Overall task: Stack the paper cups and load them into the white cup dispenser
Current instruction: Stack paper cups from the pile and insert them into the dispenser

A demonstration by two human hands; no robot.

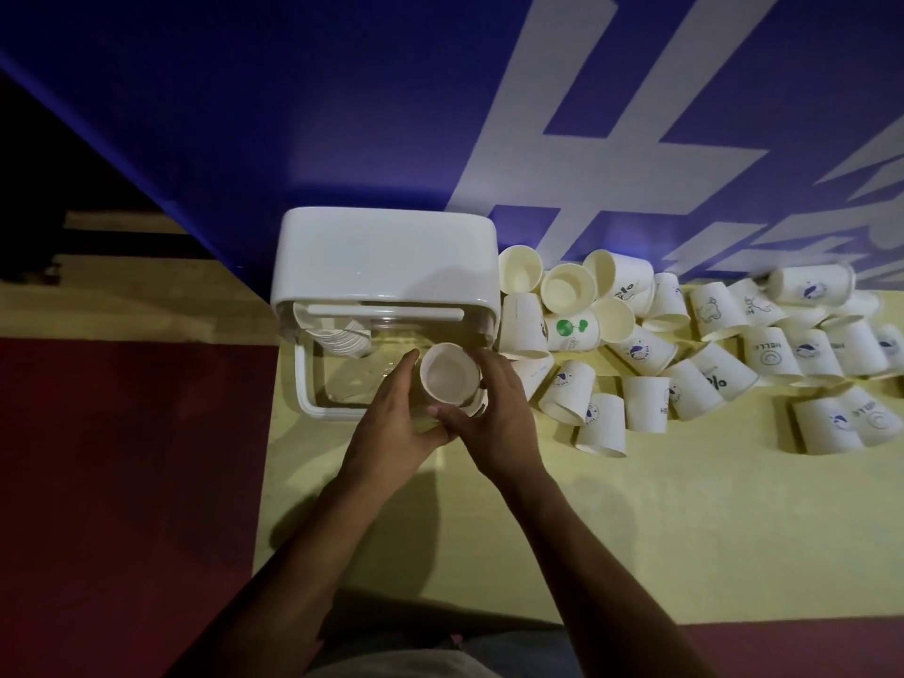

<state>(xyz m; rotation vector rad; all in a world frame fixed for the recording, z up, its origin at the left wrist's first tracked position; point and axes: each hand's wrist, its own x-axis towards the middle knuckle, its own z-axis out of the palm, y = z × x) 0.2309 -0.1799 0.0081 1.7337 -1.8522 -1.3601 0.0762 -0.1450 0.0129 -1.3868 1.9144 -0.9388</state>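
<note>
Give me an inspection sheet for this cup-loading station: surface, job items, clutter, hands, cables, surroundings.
Surface: yellow table, dimly lit.
Job's things: white cup dispenser at the table's back left, a nested stack visible inside its clear part; held cup mouth up over that part.
Clutter: loose paper cups heaped right of the dispenser, mostly tipped or upside down.
Hands: left hand and right hand both grip the held cup.
Cables: nothing seen.
Surroundings: blue wall with white lettering behind; red floor to the left.
</note>
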